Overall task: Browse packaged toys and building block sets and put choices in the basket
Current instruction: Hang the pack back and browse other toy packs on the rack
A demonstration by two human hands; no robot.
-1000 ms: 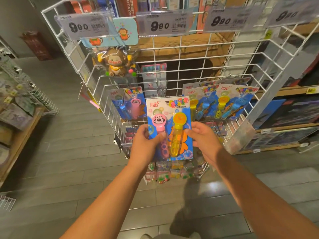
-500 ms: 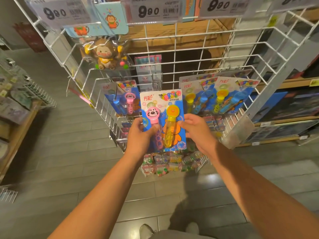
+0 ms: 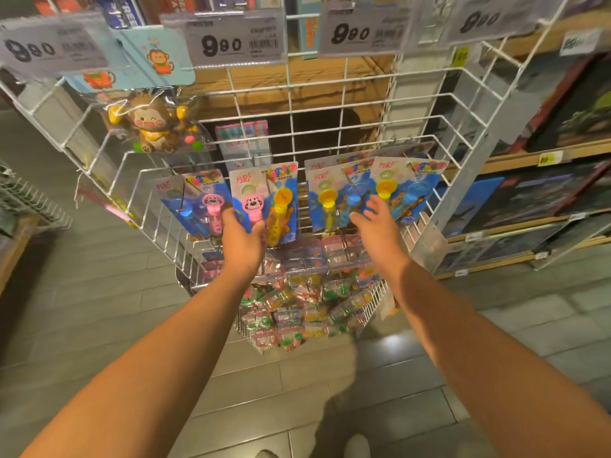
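A bubble-wand pack [image 3: 264, 193], a blue card with a pink dog wand and a yellow wand, hangs at the white wire rack [image 3: 330, 140]. My left hand [image 3: 243, 239] grips its lower edge, thumb on the front. My right hand [image 3: 377, 223] is off the pack, fingers spread, just in front of two more bubble-wand packs [image 3: 373, 190] hanging to the right. Another such pack [image 3: 195, 200] hangs to the left. No basket is in view.
A bagged monkey toy [image 3: 153, 122] hangs upper left. Small clear toy packs [image 3: 297, 299] hang in rows below. Price tags reading 9.80 [image 3: 231, 41] line the rack's top. Wooden shelves with boxed sets [image 3: 545, 200] stand at right, another wire rack [image 3: 29, 200] at left.
My right hand has let go of the bubble-wand pack and moved right. My left hand has pushed the pack up and forward against the rack, among the other hanging packs.
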